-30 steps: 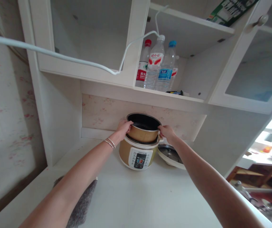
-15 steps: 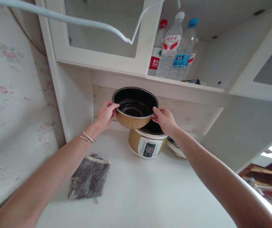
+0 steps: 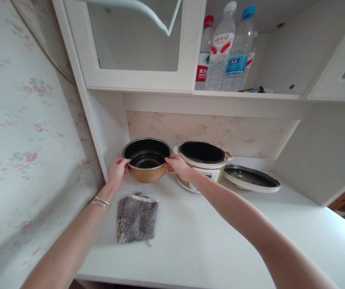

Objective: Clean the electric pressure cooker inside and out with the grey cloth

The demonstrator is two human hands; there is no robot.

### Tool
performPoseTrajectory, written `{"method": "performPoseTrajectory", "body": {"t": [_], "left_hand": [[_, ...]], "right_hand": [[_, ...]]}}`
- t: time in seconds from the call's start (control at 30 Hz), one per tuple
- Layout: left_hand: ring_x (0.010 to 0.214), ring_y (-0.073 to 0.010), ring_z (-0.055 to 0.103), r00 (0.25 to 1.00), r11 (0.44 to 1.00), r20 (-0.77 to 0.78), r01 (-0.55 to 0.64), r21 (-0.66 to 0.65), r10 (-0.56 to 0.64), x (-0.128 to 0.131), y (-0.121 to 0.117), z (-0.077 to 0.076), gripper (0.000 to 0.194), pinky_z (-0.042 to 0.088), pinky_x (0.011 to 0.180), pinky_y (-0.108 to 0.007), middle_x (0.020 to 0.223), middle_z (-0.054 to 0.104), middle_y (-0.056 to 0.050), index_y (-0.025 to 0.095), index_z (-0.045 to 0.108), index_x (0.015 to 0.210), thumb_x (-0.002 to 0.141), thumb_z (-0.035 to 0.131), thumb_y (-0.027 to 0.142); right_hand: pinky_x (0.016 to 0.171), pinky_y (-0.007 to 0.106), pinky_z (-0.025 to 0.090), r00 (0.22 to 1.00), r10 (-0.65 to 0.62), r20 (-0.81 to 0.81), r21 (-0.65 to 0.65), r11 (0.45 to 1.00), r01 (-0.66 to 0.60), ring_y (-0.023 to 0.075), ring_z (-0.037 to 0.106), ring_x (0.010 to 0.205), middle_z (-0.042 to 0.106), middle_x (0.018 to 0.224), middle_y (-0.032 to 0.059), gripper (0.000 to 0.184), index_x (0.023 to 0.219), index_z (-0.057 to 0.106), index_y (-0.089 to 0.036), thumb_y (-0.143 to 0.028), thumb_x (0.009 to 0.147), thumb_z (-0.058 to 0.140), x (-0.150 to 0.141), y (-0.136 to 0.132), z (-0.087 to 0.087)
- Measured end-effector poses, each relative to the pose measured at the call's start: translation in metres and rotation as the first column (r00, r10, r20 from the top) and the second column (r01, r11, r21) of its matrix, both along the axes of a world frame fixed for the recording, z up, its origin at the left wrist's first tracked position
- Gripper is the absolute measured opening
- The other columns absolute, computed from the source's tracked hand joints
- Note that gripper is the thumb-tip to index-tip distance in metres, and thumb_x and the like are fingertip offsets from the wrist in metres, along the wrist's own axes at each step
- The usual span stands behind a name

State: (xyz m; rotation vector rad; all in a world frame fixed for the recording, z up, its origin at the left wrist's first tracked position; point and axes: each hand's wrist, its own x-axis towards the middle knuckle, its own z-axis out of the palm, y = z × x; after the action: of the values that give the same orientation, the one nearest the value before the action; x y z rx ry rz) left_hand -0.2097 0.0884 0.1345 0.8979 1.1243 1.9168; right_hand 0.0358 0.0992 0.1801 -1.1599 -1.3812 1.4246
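Note:
Both my hands grip the rim of a rice cooker inner pot point(image 3: 147, 173), black inside and gold outside, at the left of the cooker. My left hand point(image 3: 118, 171) pinches its left edge, thumb over the rim. On the opposite edge my right hand point(image 3: 176, 166) is closed the same way. The pot is upright; I cannot tell whether its base touches the counter. Beside it stands the rice cooker body point(image 3: 184, 180), open on top, its front panel partly hidden by my right forearm. A folded grey cloth point(image 3: 137, 218) lies in front of the pot.
The detached lid point(image 3: 252, 179) lies right of the cooker on the white counter point(image 3: 190, 249). Overhead, a cabinet shelf point(image 3: 250, 95) holds several plastic bottles point(image 3: 219, 60). A frosted cabinet door point(image 3: 139, 80) hangs above the pot, and a white cable point(image 3: 148, 12) crosses the top.
My hands have carried the inner pot left and down, from above the cooker's opening to beside the cooker. The view has shifted, showing more of the lid and the counter's front edge.

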Motion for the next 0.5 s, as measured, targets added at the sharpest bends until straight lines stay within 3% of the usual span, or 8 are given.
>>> {"method": "performPoseTrajectory", "body": {"t": [0.23, 0.5], "left_hand": [[0.041, -0.0054, 0.034, 0.998, 0.998, 0.05, -0.022, -0.066, 0.025, -0.005, 0.018, -0.055, 0.021, 0.023, 0.04, -0.02, 0.046, 0.04, 0.009, 0.019, 0.049, 0.064, 0.06, 0.07, 0.021], [0.043, -0.0058, 0.035, 0.999, 0.991, 0.007, -0.042, -0.13, 0.044, -0.005, 0.027, -0.081, 0.017, 0.025, 0.041, -0.02, 0.047, 0.039, 0.008, 0.018, 0.05, 0.067, 0.063, 0.066, 0.02]], "right_hand": [[0.061, 0.025, 0.053, 1.0, -0.011, 0.024, -0.097, 0.995, 0.013, 0.0088, 0.054, 0.056, 0.055, 0.069, -0.0008, 0.005, 0.084, 0.051, -0.016, -0.013, 0.084, 0.055, -0.013, 0.014, -0.044], [0.06, 0.027, 0.053, 0.996, 0.01, 0.09, -0.138, 0.99, 0.002, 0.01, 0.055, 0.059, 0.058, 0.079, 0.0024, 0.011, 0.089, 0.052, -0.016, -0.023, 0.083, 0.058, -0.011, 0.019, -0.068]]}}
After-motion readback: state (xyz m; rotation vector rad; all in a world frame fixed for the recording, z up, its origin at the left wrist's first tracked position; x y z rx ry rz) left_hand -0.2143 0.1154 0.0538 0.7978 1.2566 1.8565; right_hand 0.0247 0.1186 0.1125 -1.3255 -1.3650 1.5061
